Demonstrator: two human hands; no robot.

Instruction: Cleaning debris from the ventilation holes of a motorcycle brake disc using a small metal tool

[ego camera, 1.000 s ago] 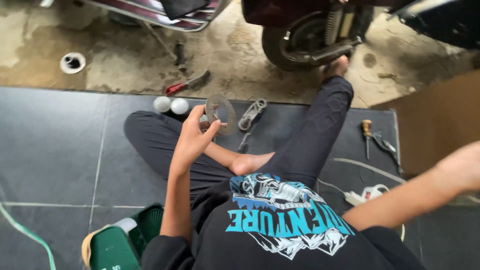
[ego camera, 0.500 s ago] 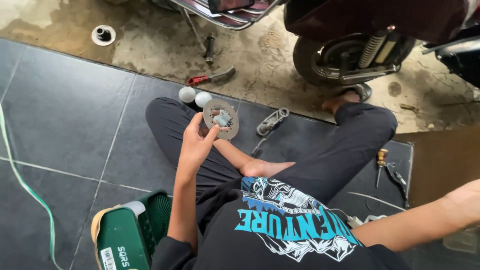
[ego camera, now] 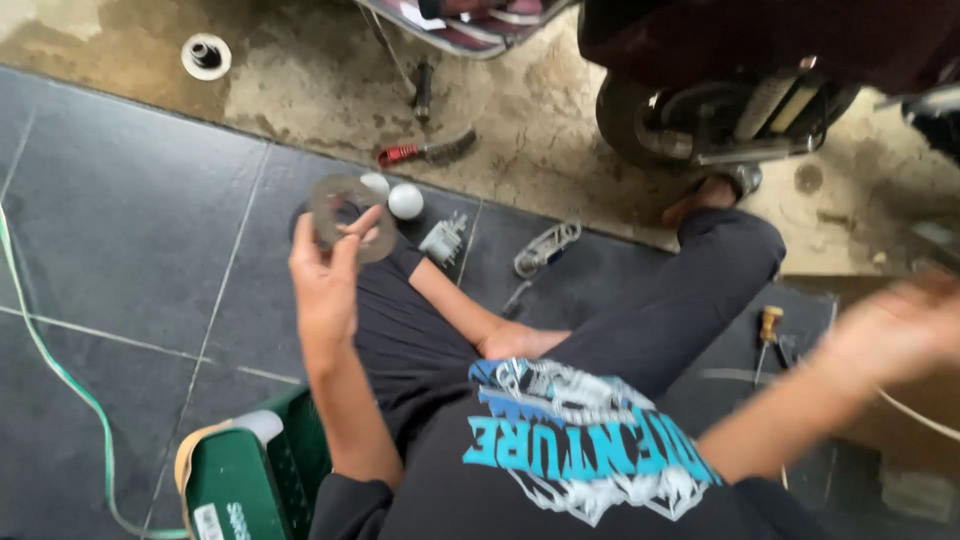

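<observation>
Two hands show, well apart. The left hand [ego camera: 325, 275] is raised in the left-centre of the frame, its fingers closed around the lower edge of a thin, round grey disc [ego camera: 345, 210] with a hole in the middle — the thumb crosses its face and the disc stands roughly upright above the palm. The right hand [ego camera: 890, 335] is stretched out at the right edge, too blurred to tell whether its fingers are open or curled, or whether it holds anything.

Just behind the disc, on the dark tiled floor [ego camera: 130, 230], lie two white balls [ego camera: 405, 200] side by side, and a little to the right of them a small grey-white part [ego camera: 443, 240]. Further right a pale metal clip-like piece [ego camera: 545, 247] rests on the tiles. A tool with a red handle [ego camera: 425, 152] lies on the rough concrete at upper centre, near a black rod-shaped thing [ego camera: 423, 88]. A small white ring-shaped cap [ego camera: 206, 56] sits in the upper left corner.

The person sits on the floor in dark trousers, one bare foot [ego camera: 700, 205] reaching towards the wheel of a scooter [ego camera: 700, 115] at upper right. A screwdriver with a yellowish handle [ego camera: 768, 325] lies at right-centre beside the leg. A green crate [ego camera: 250, 480] fills the lower left — a thin green cord [ego camera: 50, 370] curves along the left edge.
</observation>
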